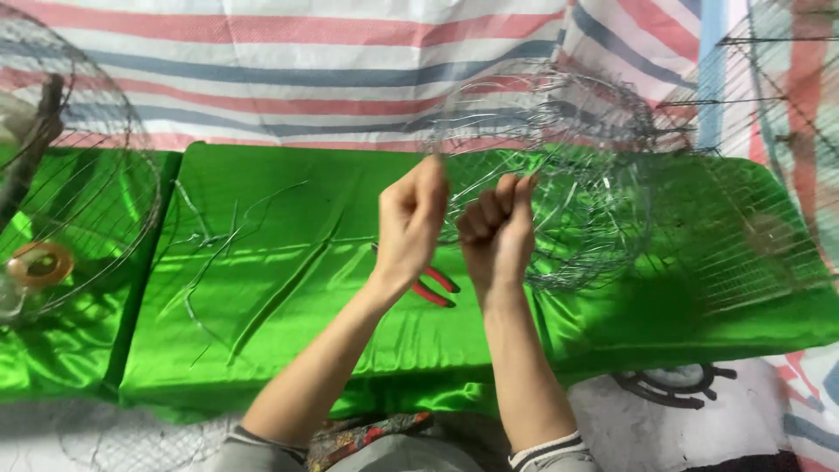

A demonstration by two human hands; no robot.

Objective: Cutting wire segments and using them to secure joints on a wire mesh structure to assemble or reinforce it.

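Both hands, left hand and right hand, fingers closed on wire basket frame. Risk: springy wire ends may prick or slip.

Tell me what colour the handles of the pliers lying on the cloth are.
Red. The pliers lie on the green cloth just behind the left hand, seen in the head view.

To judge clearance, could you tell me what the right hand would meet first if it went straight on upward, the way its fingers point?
Probably the wire frame that the right hand already grips; depth is unclear.
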